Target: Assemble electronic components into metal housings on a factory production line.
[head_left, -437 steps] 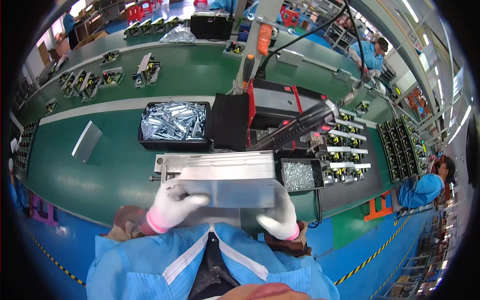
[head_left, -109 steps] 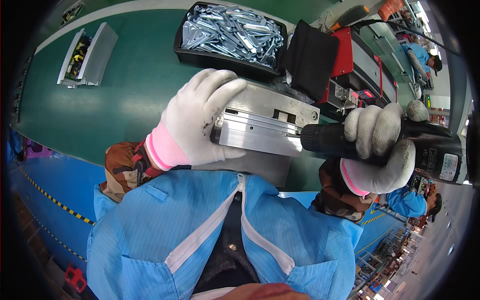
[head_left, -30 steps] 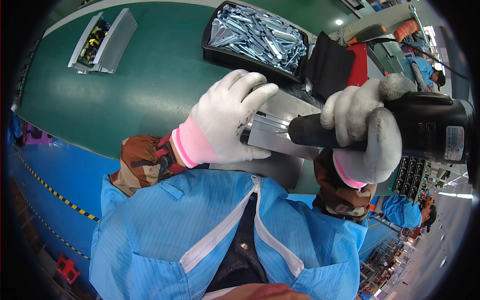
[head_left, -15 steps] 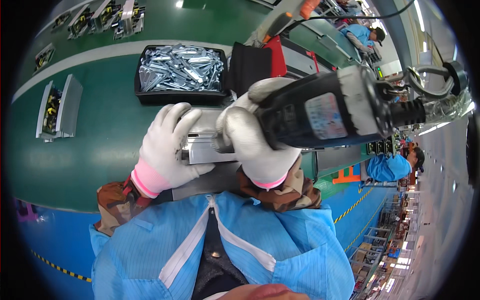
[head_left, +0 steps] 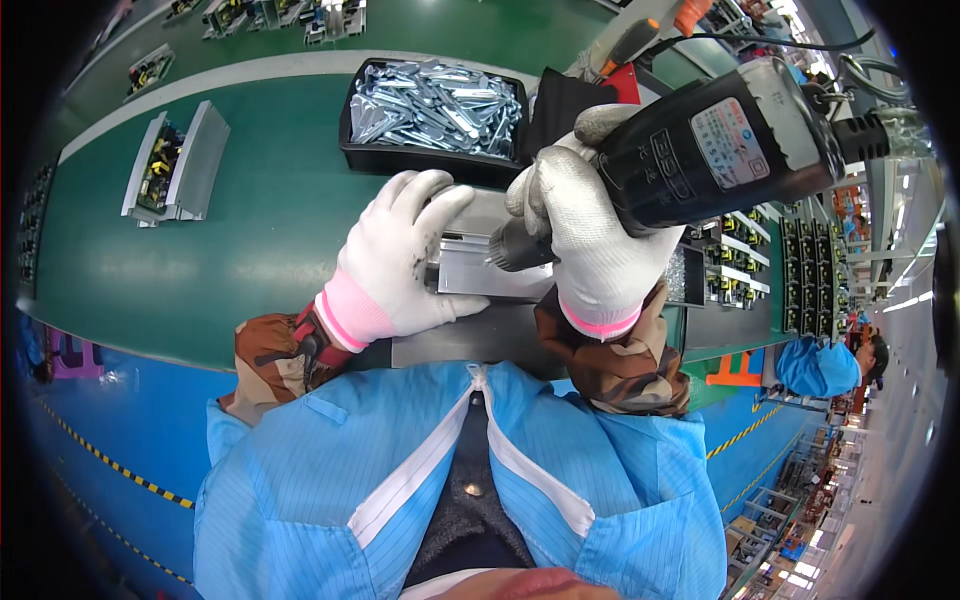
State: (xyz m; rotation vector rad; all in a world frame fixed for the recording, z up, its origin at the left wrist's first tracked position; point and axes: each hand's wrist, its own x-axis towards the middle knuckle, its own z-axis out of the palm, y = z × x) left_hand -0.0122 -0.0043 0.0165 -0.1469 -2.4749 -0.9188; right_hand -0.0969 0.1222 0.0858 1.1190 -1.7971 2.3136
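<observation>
A silver metal housing lies on a flat metal fixture in front of me. My left hand, in a white glove with a pink cuff, grips its left end, thumb on the near side and fingers on the far side. My right hand, gloved the same way, is closed around a black electric screwdriver. The tool lies nearly sideways, its nose pointing left over the housing. Whether the tip touches the metal cannot be made out. The right glove and the tool hide the housing's right end.
Behind my hands is a black bin of flat silver metal pieces. A finished-looking metal bracket with a circuit board stands at left on the green bench. More boards are at right and far left. An orange-handled screwdriver sits behind.
My right hand and the electric screwdriver have moved right and away from my left hand, so the tool's nose now shows. The left hand keeps its hold. The whole view has shifted.
</observation>
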